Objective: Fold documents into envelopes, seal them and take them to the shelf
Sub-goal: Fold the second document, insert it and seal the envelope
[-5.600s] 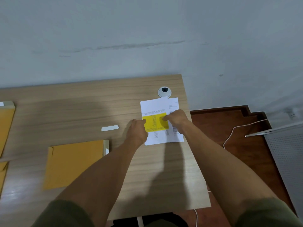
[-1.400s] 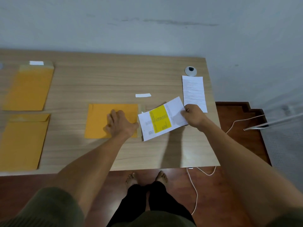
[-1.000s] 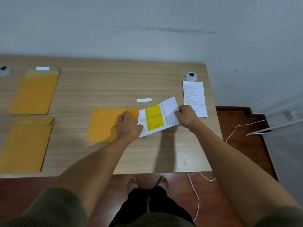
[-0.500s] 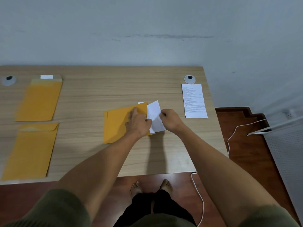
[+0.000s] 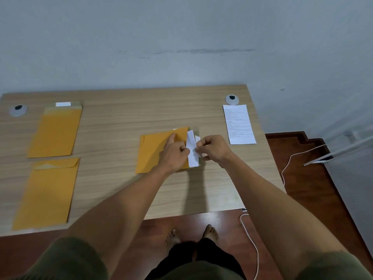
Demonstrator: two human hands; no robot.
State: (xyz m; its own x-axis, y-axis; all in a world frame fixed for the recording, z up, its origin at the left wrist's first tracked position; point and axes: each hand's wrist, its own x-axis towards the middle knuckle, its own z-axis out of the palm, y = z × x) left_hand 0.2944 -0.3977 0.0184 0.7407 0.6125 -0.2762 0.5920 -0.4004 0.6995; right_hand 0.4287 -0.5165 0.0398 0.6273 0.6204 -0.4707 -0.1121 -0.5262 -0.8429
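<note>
A yellow envelope [image 5: 153, 150] lies on the wooden desk [image 5: 125, 122], its open mouth facing right. My left hand [image 5: 174, 153] presses on the envelope's right part, fingers at the mouth. A folded white document [image 5: 191, 150] sticks out of that mouth by a narrow strip. My right hand [image 5: 212, 147] pinches the strip's right edge. Another folded printed sheet [image 5: 239, 124] lies flat near the desk's right edge.
Two more yellow envelopes [image 5: 56, 131] [image 5: 47, 193] lie at the desk's left side, one behind the other. Round cable grommets [image 5: 232, 100] [image 5: 18, 110] sit near the back corners. A white cable [image 5: 250, 239] trails on the red-brown floor at the right.
The folded document with the yellow patch was carried from the right sheet over to the envelope and has slid most of the way inside; only a white strip still shows.
</note>
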